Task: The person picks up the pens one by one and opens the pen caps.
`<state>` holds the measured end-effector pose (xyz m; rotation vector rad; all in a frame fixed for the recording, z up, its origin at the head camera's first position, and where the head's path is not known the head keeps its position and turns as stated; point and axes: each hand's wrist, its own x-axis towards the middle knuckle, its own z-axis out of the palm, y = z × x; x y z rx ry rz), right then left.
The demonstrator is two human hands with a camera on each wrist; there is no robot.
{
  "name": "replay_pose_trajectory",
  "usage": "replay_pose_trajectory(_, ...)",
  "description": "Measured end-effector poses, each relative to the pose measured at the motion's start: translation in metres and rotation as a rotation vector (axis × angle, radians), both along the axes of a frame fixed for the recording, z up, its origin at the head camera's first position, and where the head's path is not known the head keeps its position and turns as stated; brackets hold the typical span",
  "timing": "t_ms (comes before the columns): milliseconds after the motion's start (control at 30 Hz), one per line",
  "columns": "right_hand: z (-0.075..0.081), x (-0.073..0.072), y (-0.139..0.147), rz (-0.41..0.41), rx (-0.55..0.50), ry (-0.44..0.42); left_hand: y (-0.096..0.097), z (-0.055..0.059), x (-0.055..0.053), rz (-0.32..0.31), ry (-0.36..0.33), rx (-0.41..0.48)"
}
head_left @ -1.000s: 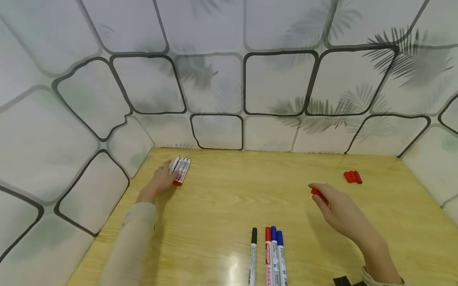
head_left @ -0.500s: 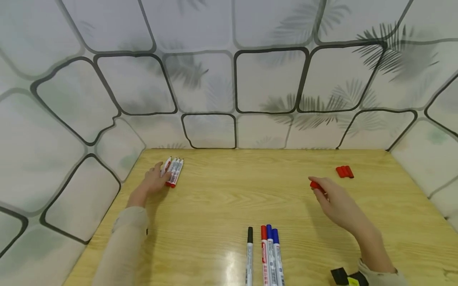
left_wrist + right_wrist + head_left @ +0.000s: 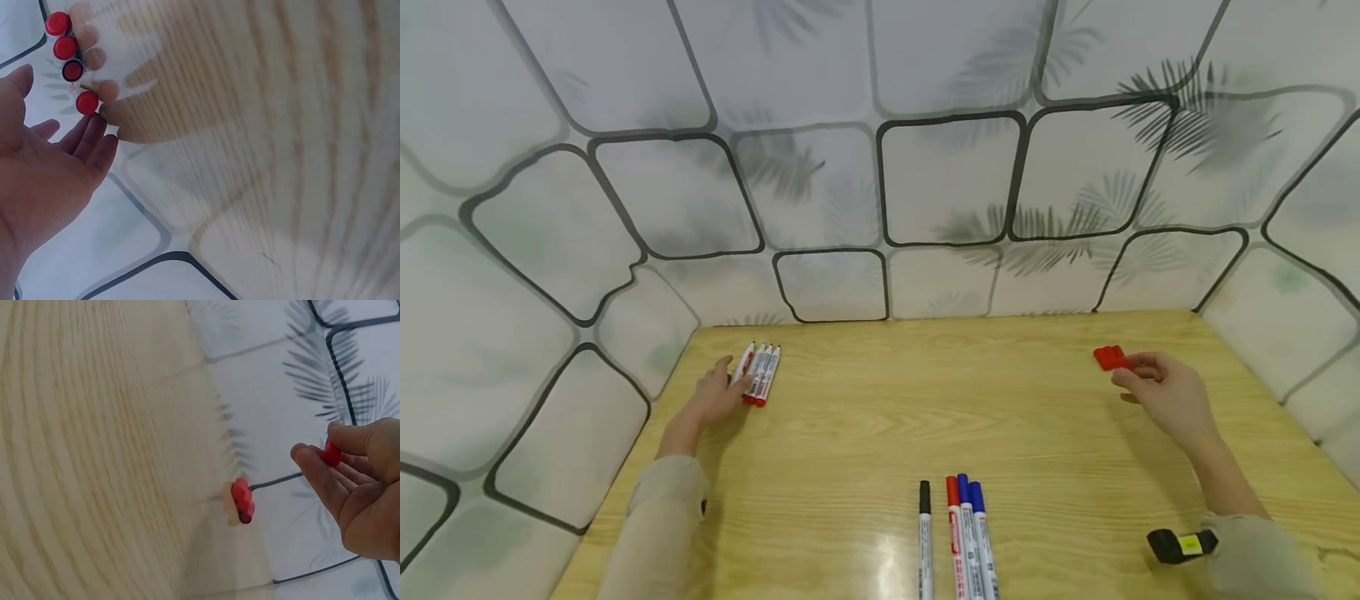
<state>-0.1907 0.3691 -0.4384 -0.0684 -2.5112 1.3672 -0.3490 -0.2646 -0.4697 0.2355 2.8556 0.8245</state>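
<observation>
Several uncapped markers (image 3: pixel 765 372) with white barrels and red ends lie in a row at the far left of the table, bare tips pointing to the wall. My left hand (image 3: pixel 715 397) rests beside them, its fingers loosely extended. In the left wrist view, the fingertips are right at the red end of the closest marker (image 3: pixel 87 102). At the far right, my right hand (image 3: pixel 1172 396) pinches a red marker cap (image 3: pixel 332 452) between thumb and fingers. Just past it, a row of red caps (image 3: pixel 1107 357) lies on the table; in the right wrist view these caps (image 3: pixel 242 499) stand apart from the hand.
A black-capped marker (image 3: pixel 925 533) lies at the front middle, beside a red-capped marker (image 3: pixel 955 533) and two blue-capped markers (image 3: pixel 979 542). Patterned wall covering (image 3: pixel 820 283) borders the wooden table (image 3: pixel 865 408) at the back and sides. A black strap piece (image 3: pixel 1180 546) sits at the right wrist.
My right hand has moved right and away from me with the red cap, up to the row of caps. My left hand has stayed beside the uncapped markers. The head view has shifted slightly.
</observation>
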Motion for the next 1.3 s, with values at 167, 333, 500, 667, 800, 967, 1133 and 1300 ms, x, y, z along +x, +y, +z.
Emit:
replay_pose_trajectory(167, -0.019, -0.023, 0.038, -0.130, -0.078, -0.036, 0.001, -0.005, 0.000, 0.005, 0.015, 0.046)
replay_pose_trajectory(333, -0.048, -0.039, 0.059, -0.237, -0.142, -0.185, -0.002, -0.007, 0.010, 0.024, -0.036, 0.075)
replay_pose_trajectory(500, -0.065, -0.047, 0.063, -0.263, -0.093, -0.301, -0.002, -0.001, 0.032, 0.047, -0.003, 0.067)
replay_pose_trajectory(667, -0.065, -0.050, 0.064, -0.314, -0.023, -0.300, 0.013, -0.001, 0.064, -0.003, 0.155, 0.086)
replay_pose_trajectory(800, -0.063, -0.056, 0.065, -0.334, 0.030, -0.310, 0.024, 0.005, 0.089, -0.041, 0.277, 0.069)
replay_pose_trajectory(967, -0.057, -0.068, 0.065, -0.353, 0.025, -0.280, 0.041, 0.030, 0.114, -0.054, 0.331, 0.050)
replay_pose_trajectory(1133, -0.054, -0.074, 0.065, -0.351, 0.033, -0.310, 0.060, 0.047, 0.127, -0.098, 0.389, 0.061)
replay_pose_trajectory(1300, -0.054, -0.074, 0.063, -0.312, 0.125, -0.335, 0.065, 0.049, 0.130, -0.113, 0.430, 0.064)
